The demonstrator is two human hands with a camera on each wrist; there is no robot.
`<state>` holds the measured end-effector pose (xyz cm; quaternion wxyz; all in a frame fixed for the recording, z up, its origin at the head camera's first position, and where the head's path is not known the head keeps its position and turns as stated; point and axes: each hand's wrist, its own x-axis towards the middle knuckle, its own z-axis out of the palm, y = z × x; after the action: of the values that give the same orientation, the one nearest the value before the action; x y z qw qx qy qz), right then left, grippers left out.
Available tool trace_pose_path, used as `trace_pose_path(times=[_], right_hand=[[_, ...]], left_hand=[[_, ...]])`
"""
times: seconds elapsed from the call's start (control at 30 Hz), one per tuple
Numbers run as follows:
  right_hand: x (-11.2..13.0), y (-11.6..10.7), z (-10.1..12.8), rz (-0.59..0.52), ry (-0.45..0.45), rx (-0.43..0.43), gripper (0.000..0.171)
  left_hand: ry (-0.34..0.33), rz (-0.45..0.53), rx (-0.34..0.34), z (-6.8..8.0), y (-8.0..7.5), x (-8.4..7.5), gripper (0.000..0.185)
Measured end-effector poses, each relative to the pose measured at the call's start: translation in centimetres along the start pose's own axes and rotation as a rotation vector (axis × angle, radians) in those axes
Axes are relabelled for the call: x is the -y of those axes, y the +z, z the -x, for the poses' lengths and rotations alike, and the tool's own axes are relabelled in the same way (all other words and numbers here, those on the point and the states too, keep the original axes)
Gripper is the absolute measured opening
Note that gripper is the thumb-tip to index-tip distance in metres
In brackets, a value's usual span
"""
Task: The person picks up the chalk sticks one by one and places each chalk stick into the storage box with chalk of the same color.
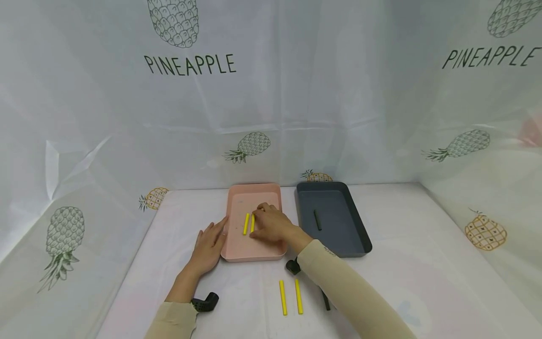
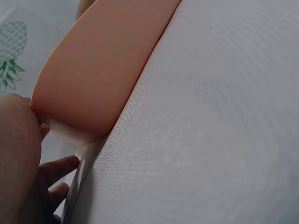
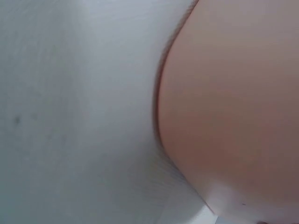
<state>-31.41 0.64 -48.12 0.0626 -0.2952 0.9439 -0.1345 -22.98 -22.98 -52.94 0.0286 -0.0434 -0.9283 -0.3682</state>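
Observation:
In the head view, my right hand [image 1: 273, 224] reaches into the pink tray [image 1: 254, 253] and pinches a yellow stick [image 1: 252, 224] lengthwise, thumb at its near end and fingers at the far end. Just left of it, another yellow stick [image 1: 246, 224] lies on the tray floor. My left hand [image 1: 207, 247] rests beside the tray with relaxed fingers, fingertips at its left wall. The left wrist view has the tray's outer wall [image 2: 93, 70] next to that hand [image 2: 18, 158]. In the right wrist view the tray wall [image 3: 233, 102] fills the right side.
Right of the pink tray stands a dark grey tray [image 1: 338, 245] holding a black stick [image 1: 317, 220]. Two yellow sticks [image 1: 283, 297] lie on the white tablecloth [image 1: 241, 301] in front. A black stick [image 1: 325, 300] there is partly hidden by my right sleeve [image 1: 351, 292].

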Motion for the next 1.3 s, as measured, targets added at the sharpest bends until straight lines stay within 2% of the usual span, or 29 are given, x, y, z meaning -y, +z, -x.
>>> trace_pose_path(times=[0.7, 1.3], right_hand=[[0.39, -0.48, 0.16, -0.013, -0.002, -0.006, 0.072], [0.05, -0.79, 0.51, -0.092, -0.021, 0.011, 0.076]], left_hand=[[0.004, -0.004, -0.004, -0.11, -0.12, 0.12, 0.051], [-0.003, 0.004, 0.004, 0.10, 0.12, 0.27, 0.051]])
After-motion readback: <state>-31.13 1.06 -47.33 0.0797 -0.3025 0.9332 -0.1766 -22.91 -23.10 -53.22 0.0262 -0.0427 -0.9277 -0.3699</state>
